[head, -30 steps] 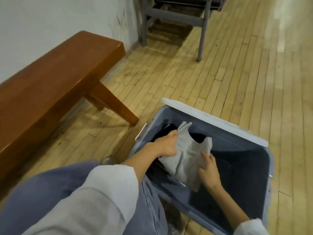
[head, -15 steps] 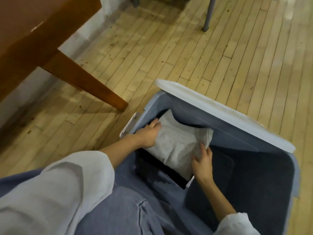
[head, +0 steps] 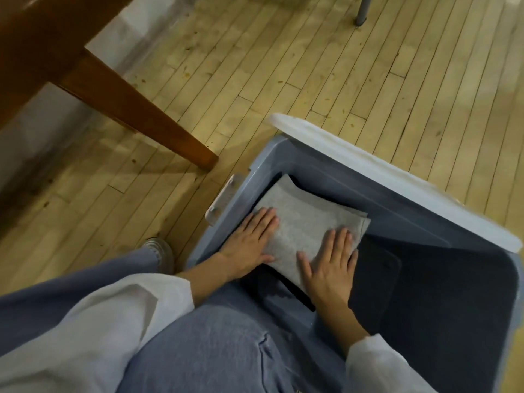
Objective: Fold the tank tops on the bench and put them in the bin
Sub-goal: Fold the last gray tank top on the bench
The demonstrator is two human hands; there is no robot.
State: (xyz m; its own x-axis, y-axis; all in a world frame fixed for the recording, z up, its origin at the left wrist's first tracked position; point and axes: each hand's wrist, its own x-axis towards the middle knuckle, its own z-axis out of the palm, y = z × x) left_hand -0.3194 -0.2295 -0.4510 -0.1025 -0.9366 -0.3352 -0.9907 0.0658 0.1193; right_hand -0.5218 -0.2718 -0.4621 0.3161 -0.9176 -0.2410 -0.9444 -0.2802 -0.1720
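A: Status on the folded light-grey knit tank top point(head: 306, 219)?

B: It's lying flat inside the blue-grey plastic bin point(head: 340, 180), in the corner nearest the brown wooden bench point(head: 56, 52). It's sitting on a dark folded garment point(head: 297, 296), whose edge is showing under the near side.

A: Hands?

B: Both are lying flat on it, fingers straight, gripping nothing. The left hand point(head: 252, 242) is pressing the edge by the bin wall. The right hand point(head: 331, 262) is pressing the near right corner.

A: Handling?

B: I'm reading it as a light, soft, floppy knit. No stiffness, so it's likely going to unfold if lifted by one edge. Not fragile, and probably not sliding on the cloth below.

A: Where to grab if it needs shifting?

B: I'm suggesting both short ends, thumbs on top and fingers slid under all layers, so the fold is travelling as one packet. Or just pushing it with flat palms.

A: Bench?

B: Only its end and one leg are showing, so I can't tell whether more tops are waiting. The white lid point(head: 397, 180) is standing open along the far rim.
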